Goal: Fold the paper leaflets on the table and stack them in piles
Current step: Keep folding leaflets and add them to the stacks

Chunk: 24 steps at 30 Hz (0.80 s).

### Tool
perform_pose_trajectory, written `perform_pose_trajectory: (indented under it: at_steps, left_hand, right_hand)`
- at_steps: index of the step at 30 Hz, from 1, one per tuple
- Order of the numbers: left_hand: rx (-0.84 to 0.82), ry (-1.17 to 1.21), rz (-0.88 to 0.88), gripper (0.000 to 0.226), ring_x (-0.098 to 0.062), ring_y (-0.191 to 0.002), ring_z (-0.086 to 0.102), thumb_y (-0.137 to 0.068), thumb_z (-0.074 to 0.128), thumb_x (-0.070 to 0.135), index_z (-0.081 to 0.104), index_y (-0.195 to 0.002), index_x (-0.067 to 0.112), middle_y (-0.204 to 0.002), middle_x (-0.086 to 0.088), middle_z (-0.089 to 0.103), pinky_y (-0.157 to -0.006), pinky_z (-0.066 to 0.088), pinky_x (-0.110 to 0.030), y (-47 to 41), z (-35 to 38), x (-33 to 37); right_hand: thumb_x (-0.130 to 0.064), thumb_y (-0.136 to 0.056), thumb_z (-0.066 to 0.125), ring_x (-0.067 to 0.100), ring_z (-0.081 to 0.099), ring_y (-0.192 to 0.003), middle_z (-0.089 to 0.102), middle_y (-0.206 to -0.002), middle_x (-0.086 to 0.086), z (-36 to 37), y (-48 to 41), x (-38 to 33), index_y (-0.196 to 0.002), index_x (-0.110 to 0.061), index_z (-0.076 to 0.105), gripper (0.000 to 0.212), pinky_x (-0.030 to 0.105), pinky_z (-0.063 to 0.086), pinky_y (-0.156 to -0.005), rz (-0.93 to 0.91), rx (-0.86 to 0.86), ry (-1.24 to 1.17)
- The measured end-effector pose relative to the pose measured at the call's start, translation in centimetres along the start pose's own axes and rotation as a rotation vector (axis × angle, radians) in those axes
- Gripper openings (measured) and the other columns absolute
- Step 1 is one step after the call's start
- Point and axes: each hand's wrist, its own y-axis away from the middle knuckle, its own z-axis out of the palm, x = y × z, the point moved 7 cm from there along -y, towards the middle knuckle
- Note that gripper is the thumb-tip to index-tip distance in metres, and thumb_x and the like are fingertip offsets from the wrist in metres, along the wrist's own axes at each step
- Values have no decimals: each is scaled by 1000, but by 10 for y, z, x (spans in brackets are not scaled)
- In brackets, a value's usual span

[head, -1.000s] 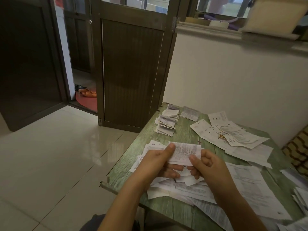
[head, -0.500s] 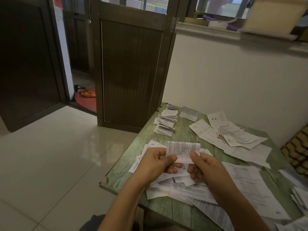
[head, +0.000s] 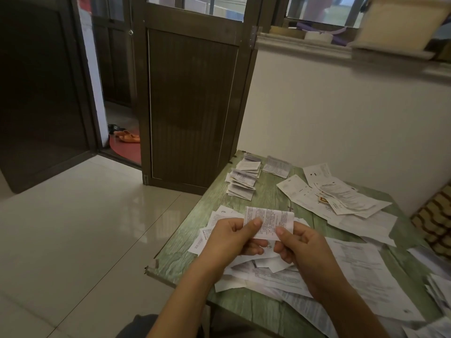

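Left hand [head: 231,237]: pinches the leaflet [head: 268,222] at its left edge.
Folded piles [head: 241,184]: done, at the worktop's [head: 266,196] far corner.
Leaflet: held above the worktop, partly folded, we judge.
Right hand [head: 302,250]: pinches its lower right edge.
Flat sheets [head: 341,198]: many left to fold.

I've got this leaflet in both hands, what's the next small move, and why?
Probably set it on the folded pile at the far edge of the table: the leaflet, pinched by left hand and right hand, already looks folded small, matching that pile's pieces.
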Motion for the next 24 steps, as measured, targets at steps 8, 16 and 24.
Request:
perform_pose_trajectory:
  at_steps: [8,16,24]
  left_hand:
    - [33,-119,93,12,-2,-45,56,-92,55,7,65,-89,12,-53,4,65,-49,45,-12,-1,3,7]
    - [-77,-188,73,12,-5,-52,60,-92,54,4,66,-94,5,-61,1,67,-52,46,-13,-2,4,2]
    - [-153,-208,11,12,-6,-56,63,-91,56,10,67,-87,15,-66,2,70,-59,52,-16,-1,8,-4]
  right_hand:
    - [-9,-92,52,14,48,-55,58,-60,7,0,-1,6,-93,-9,66,14,25,39,-54,46,-8,-18]
    - [-40,-73,59,11,61,-58,68,-71,10,0,-6,-7,-91,0,68,45,21,47,-52,70,-56,-78]
    - [-17,-84,61,26,70,-71,72,-78,14,-3,-6,-3,-90,-2,68,18,30,57,-58,25,61,-85]
